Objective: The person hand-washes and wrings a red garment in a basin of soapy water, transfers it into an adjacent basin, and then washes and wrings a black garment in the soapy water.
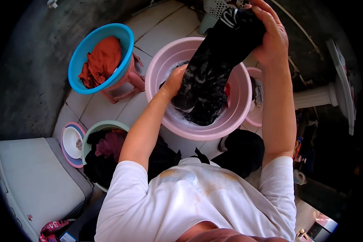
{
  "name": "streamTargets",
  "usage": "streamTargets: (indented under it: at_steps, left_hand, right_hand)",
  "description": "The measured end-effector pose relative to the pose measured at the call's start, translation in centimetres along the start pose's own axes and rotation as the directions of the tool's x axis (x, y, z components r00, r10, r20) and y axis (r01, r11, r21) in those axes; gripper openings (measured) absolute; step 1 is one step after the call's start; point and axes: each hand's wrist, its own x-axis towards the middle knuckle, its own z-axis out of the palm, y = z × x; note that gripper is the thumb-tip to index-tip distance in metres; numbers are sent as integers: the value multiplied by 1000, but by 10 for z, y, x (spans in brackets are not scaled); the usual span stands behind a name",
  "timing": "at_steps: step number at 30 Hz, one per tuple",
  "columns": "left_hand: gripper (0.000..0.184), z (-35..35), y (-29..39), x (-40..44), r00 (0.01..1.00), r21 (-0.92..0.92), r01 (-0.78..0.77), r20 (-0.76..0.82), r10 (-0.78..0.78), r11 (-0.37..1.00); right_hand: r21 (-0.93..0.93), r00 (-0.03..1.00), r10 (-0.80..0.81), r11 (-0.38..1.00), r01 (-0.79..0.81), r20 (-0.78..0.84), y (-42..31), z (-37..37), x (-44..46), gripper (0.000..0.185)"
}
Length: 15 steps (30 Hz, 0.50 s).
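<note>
A wet black garment (213, 56) with white marks near its upper end and streaks of foam stretches up out of a large pink basin (157, 72). My right hand (272, 38) is raised at the upper right, its fingers closed round the garment's upper end. Lower down, at the basin's left side, my left hand (175, 81) is against the garment's edge, with its fingers mostly hidden behind the cloth. Suds and more dark cloth lie in the basin, and a bit of red cloth (228, 94) shows at its right.
A blue basin (73, 68) with orange cloth (103, 60) rests on a red stool (129, 82). Lower left are a green tub (86, 141) of dark clothes and a white appliance (36, 173). A smaller pink basin (257, 119) and a pedestal sink (343, 88) stand right.
</note>
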Motion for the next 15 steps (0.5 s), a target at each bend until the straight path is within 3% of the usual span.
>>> streamTargets:
  at_steps: [2,3,4,5,6,7,8,9,10,11,13,15]
  left_hand:
    - [29,-7,-2,3,980,-365,158,-54,-190,918]
    - [29,-13,-4,4,980,-364,157,-55,-189,918]
    - [30,-23,-7,5,964,-197,194,-142,-224,961]
    - [31,-32,-13,6,942,-27,243,-232,-242,970]
    - [31,-43,-31,8,903,157,256,-390,-178,954]
    - [31,-42,-40,9,903,160,264,-389,-185,951]
    - [32,-38,-47,11,861,472,296,-508,-18,830]
    - [32,-34,-55,12,813,716,352,-553,182,602]
    - [34,-28,-68,12,852,801,344,-486,195,490]
    - [38,-7,-63,9,878,833,416,-473,79,365]
    - [41,12,-87,11,920,913,388,-392,7,127]
    - [42,20,-101,23,904,908,415,-404,-137,59]
  right_hand:
    - [-46,997,39,998,-36,69,7,-29,2,23]
    - [-89,988,80,994,-69,135,13,-43,2,30]
    - [-324,982,57,946,5,181,21,-51,-7,44]
    - [-675,988,21,732,91,156,32,-65,-13,50]
    - [-884,967,-76,391,254,244,46,-77,-23,57]
    - [-882,991,87,468,47,99,69,-91,-35,52]
    - [-919,989,137,394,-8,50,91,-108,-45,45]
    - [-946,992,128,320,-48,-7,115,-118,-57,35]
    - [-909,983,155,387,-153,-100,153,-147,-65,32]
    - [-911,971,181,354,-212,-156,174,-156,-73,32]
    - [-974,996,72,217,-65,-51,217,-179,-96,30]
    - [-977,967,189,93,-193,-173,238,-186,-111,35]
